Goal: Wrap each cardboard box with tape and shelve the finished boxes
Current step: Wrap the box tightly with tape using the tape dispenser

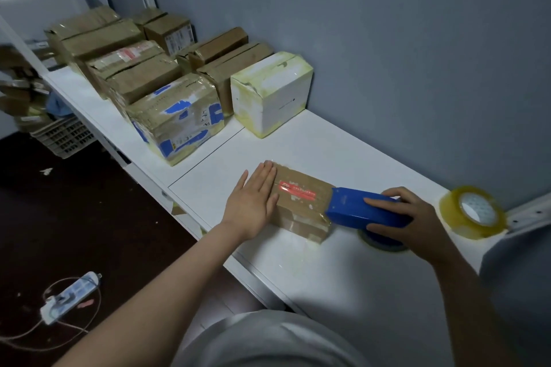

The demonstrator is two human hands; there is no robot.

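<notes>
Head view, box: the small flat cardboard box (301,202) lies on the smooth white tabletop (328,140), brown and glossy with clear tape, a red label on top.
Left hand: my left hand (253,201) presses flat on its left end, fingers straight and together, I think so that the light box does not slide.
Right hand: my right hand (411,214) has its fingers curled round the blue tape dispenser (357,208), whose mouth touches the box's right end.
Spare roll: a clear tape roll (474,211) lies near, at the right.
Wrapped boxes: a group (176,116) stands well apart, crinkled and shiny.
</notes>
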